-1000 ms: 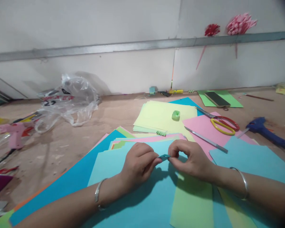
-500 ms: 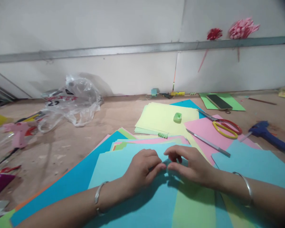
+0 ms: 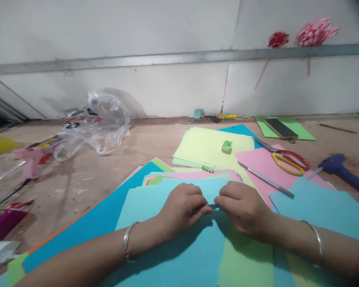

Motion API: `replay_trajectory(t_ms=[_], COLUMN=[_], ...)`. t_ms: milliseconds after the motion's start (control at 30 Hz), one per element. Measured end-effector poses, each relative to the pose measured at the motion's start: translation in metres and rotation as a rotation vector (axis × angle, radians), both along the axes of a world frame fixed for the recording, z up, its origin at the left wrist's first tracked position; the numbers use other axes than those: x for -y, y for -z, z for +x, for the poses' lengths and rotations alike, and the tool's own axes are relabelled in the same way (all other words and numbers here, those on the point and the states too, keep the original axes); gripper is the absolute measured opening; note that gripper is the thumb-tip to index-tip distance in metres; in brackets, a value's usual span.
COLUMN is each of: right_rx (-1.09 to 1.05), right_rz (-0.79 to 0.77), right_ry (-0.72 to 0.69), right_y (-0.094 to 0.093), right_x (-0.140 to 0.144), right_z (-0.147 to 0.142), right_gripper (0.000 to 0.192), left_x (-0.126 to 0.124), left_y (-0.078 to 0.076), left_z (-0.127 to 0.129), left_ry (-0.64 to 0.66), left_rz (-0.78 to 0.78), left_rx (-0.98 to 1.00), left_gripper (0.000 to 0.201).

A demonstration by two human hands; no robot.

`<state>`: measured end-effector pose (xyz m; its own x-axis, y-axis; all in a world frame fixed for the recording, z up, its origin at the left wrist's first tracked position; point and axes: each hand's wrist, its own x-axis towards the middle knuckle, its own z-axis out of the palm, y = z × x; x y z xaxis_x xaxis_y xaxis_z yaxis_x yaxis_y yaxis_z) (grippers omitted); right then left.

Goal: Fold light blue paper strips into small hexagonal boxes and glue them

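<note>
Far left of bench: pink glue gun [image 3: 32,161] lying on the wood, a crumpled clear plastic bag [image 3: 97,125] behind it near the wall. Centre foreground: spread of coloured paper sheets [image 3: 167,255], light blue uppermost. Left hand [image 3: 182,209] rests low on that top sheet, fingers curled in, thumb and forefinger closed toward the right hand. Between the two hands, a small blue folded paper piece [image 3: 213,206], only a sliver of it visible; it lies at or just above the light blue sheet, pinched from both sides. Right hand [image 3: 242,207] likewise curled, knuckles up, fingertips shut on the other end of the piece. Cannot tell how many folds it has, the fingers hide most of it. Judgement: step in hand is pressing or creasing a small fold, both hands bearing down together. Next move would call for a firm, even pinch along the crease while keeping the edges aligned, since the piece is tiny and could slip or skew. Right of the hands: pale yellow sheets [image 3: 209,147] with a small green sharpener-like object [image 3: 226,146] on top, a metal ruler [image 3: 266,180] across pink paper, scissors [image 3: 287,159] with red and yellow handles, then a blue glue gun [image 3: 342,171] at far right
</note>
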<state>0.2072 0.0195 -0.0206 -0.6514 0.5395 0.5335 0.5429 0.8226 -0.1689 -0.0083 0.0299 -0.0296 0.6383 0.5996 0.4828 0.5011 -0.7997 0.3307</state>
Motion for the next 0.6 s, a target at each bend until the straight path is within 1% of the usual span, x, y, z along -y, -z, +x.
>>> replay_trajectory(t_ms=[100,200,300,400,467,600], right_rx=[-0.029,0.024,0.094,0.065,0.015,-0.023], right_rz=[-0.121,-0.216,-0.226,-0.204,-0.212,-0.276], right_ry=[0.051,0.112,0.101,0.058,0.057,0.112], right_y=[-0.001,-0.001,0.001,0.002,0.002,0.003], right_x=[-0.006,-0.013,-0.015,-0.015,-0.015,-0.020], right_z=[0.008,0.013,0.011,0.009,0.009,0.013], right_gripper=[0.026,0.025,0.025,0.024,0.025,0.025], left_x=[-0.008,-0.014,-0.016,-0.015,-0.015,-0.016], left_y=[0.002,0.005,0.008,0.008,0.008,0.007], left_z=[-0.005,-0.007,-0.007,-0.006,-0.006,-0.008], left_ry=[-0.036,-0.061,-0.080,-0.075,-0.063,-0.062], left_rz=[0.024,0.005,-0.032,-0.050,-0.065,-0.129], left_rx=[-0.001,-0.040,-0.089,-0.092,-0.063,-0.058], left_gripper=[0.042,0.045,0.051,0.053,0.051,0.043])
